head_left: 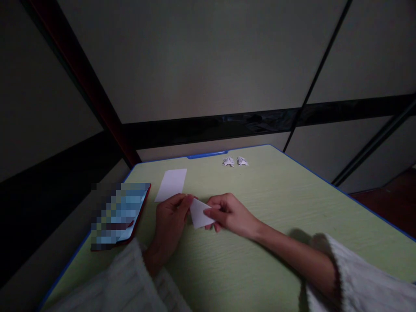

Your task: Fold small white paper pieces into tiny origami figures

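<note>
Left hand [169, 219]: I pinch the folded paper [199, 213] at its left edge.
Right hand [227, 212]: I grip its right edge.

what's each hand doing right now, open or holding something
left hand: closed, fingertips pinching the left edge of the white paper
right hand: closed, pinching the right side of the same white paper

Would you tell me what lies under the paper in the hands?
Green table shows around the paper; the spot beneath is covered by it, the left hand and the right hand.
</note>
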The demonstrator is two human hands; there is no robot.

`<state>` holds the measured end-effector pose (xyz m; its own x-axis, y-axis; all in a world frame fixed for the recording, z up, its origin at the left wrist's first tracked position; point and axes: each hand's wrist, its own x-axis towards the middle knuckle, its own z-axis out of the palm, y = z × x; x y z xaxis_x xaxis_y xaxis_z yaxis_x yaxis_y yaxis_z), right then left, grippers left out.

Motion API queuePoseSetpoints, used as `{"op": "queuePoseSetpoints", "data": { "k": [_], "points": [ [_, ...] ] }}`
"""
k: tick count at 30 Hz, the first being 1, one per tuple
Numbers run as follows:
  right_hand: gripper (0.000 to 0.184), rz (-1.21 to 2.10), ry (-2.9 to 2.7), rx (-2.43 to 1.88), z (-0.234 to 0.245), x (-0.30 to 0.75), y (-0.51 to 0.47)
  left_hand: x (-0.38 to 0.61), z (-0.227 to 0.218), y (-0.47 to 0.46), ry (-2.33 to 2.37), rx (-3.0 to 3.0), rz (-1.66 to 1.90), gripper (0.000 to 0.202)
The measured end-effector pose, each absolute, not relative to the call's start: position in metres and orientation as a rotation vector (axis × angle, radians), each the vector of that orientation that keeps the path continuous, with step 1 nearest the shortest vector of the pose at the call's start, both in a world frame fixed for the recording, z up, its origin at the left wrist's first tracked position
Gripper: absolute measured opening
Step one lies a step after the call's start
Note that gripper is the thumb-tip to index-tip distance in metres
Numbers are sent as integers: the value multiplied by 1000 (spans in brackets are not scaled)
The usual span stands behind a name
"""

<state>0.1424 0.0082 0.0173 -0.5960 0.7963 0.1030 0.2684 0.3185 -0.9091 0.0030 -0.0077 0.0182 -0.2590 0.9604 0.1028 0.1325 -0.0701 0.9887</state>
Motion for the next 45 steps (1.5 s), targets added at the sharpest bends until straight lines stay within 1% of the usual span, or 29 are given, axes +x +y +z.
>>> {"op": "queuePoseSetpoints", "data": {
  "k": [1, 3, 7, 10, 13, 15, 21, 23, 28, 31, 33, 35, 38, 45],
  "points": [
    [20, 1399, -1937, -919, 17, 142, 10, 3, 18, -7, 1471, 1241, 1414, 17],
    [19, 1547, -1768, -902, 17, 141, 13, 2, 20, -7, 1496, 1282, 1400, 17],
    [21, 1498, -1536, -967, 15, 144, 20, 3, 26, -7, 1507, 1346, 1346, 20],
    [21, 1409, -1457, -1021, 13, 149, 25, 5, 27, -6, 1454, 1337, 1263, 18],
    [23, 1412, -1469, -1007, 13, 153, 29, 4, 22, -5, 1354, 1325, 1116, 16],
    [23, 1462, -1520, -978, 14, 155, 30, 3, 17, -4, 1272, 1330, 975, 18],
    [18, 1541, -1704, -880, 17, 156, 27, 4, 12, -6, 1073, 1353, 579, 37],
    [17, 1562, -1722, -847, 17, 155, 25, 4, 13, -8, 1034, 1355, 514, 39],
    [17, 1622, -1688, -756, 16, 150, 19, 2, 13, -11, 945, 1354, 545, 30],
    [34, 1533, -1568, -735, 14, 147, 18, 3, 10, -10, 969, 1331, 609, 29],
    [38, 1421, -1517, -733, 12, 147, 20, 4, 8, -9, 1010, 1328, 696, 29],
    [32, 1305, -1539, -781, 10, 147, 22, 6, 6, -7, 1063, 1310, 777, 28],
    [23, 1250, -1625, -897, 8, 148, 26, 6, 4, -6, 1124, 1280, 810, 28],
    [20, 1176, -1657, -945, 8, 149, 26, 7, 5, -6, 1132, 1161, 803, 26]
  ]
}}
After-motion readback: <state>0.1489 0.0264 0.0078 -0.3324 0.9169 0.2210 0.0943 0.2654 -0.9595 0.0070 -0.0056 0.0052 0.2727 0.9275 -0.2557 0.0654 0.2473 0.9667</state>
